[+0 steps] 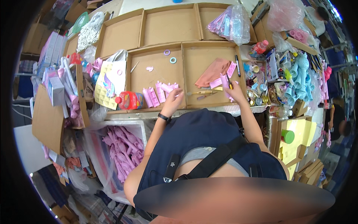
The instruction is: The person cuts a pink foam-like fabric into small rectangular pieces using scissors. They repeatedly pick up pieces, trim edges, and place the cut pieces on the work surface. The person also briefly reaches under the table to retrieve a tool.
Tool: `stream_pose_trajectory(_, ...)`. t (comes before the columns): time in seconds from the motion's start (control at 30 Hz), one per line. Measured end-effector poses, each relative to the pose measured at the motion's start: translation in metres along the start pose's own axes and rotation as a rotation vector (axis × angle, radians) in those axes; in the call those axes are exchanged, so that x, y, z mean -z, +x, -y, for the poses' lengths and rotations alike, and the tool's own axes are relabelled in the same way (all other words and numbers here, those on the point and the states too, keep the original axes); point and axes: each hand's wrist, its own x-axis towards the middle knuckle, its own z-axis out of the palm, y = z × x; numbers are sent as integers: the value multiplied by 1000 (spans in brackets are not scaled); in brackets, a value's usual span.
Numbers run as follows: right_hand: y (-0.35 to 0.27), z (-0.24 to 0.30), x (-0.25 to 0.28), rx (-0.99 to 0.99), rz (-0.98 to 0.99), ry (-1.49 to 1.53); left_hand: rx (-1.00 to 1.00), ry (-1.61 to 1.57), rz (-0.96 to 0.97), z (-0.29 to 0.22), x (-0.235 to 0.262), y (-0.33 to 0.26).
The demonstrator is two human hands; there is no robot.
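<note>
My left hand (172, 100), with a black watch on the wrist, rests at the front of a cardboard tray (156, 71). Its fingers are closed on a small pink plastic part (174, 87) at the end of a row of similar pink parts (156, 94). In the neighbouring tray (194, 63), my right hand (235, 93) grips a long pink plastic piece (225, 80) together with a thin dark tool (228, 80). A yellow-handled screwdriver (202, 92) lies between my hands. A pink cloth (212, 71) lies just beyond my right hand.
A red bottle (129, 100) lies left of the pink parts. Two small rings (170, 56) sit farther back. A foam box of pink parts (123, 149) stands at lower left, blue plastic parts (298, 74) pile at right. Other people (338, 120) work nearby.
</note>
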Motion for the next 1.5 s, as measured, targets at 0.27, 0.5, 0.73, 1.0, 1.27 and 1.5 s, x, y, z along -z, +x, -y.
stream_pose_trajectory(0.27, -53, 110, -39, -276, 590, 1046, -86, -316, 295, -60, -50, 10)
stream_pose_trajectory(0.5, -63, 128, -55, -105, 311, 787, -256, -501, 3, -79, -62, 12)
stream_pose_trajectory(0.73, -69, 114, -49, -336, 395, 830, -436, -25, -97, -74, -47, 3)
stream_pose_trajectory(1.0, -63, 135, -40, 571, -332, -157, -163, -630, 28, -87, -43, -1)
stream_pose_trajectory(1.27, -63, 155, -49, 742, -390, -372, -60, -936, 142, -101, -41, -9)
stream_pose_trajectory(1.5, -61, 154, -51, 763, -384, -455, 2, -1038, 218, -105, -40, -11)
